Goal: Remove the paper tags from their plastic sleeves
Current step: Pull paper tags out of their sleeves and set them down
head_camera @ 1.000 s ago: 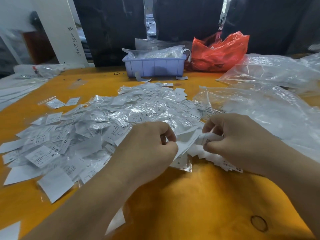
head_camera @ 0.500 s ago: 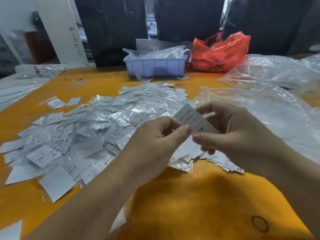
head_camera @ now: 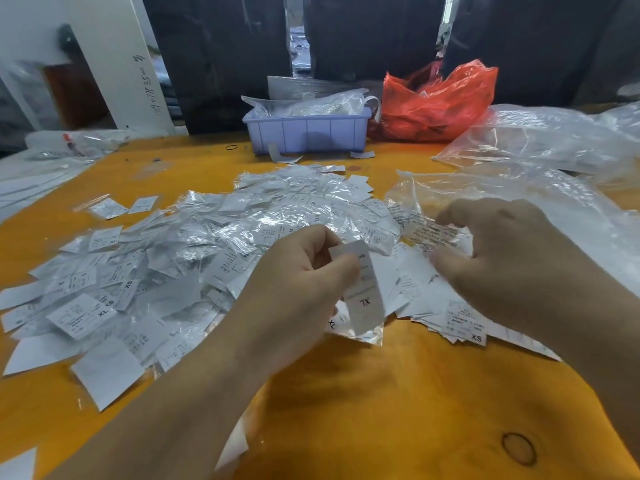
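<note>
Orange desk (head_camera: 398, 403) carries everything; places below are given relative to the heap. Heap of sleeved tags (head_camera: 214, 258), the largest thing on it, spreads wide over the left and middle of the desk: crinkled clear sleeves with white paper still inside, a few loose white slips at its near-left edge. Judging by its bulk, most of the job is left. Right of the heap, large clear plastic bags (head_camera: 540, 188) lie slack; contents hard to make out, possibly empty sleeves near the mouth. Behind the heap, a red plastic bag (head_camera: 440, 102), bunched, contents hidden. Beside it, still behind the heap, a lilac bin (head_camera: 306, 131) holding clear plastic wrapping and some paper strips, which rise above the rim. At the heap's near-right edge, a small stack of bare tags (head_camera: 460, 323), XS showing on one; this looks like the finished pile, far smaller than the heap. Left hand (head_camera: 294, 289), over the heap's near edge, pinches a white paper tag (head_camera: 363, 292) marked XL between thumb and fingers; it looks free of plastic. Right hand (head_camera: 498, 258), above the bare stack, is curled and pinching a crumpled clear sleeve (head_camera: 433, 233) with printing on it. One tag seems just extracted; tag and sleeve each await dropping.
</note>
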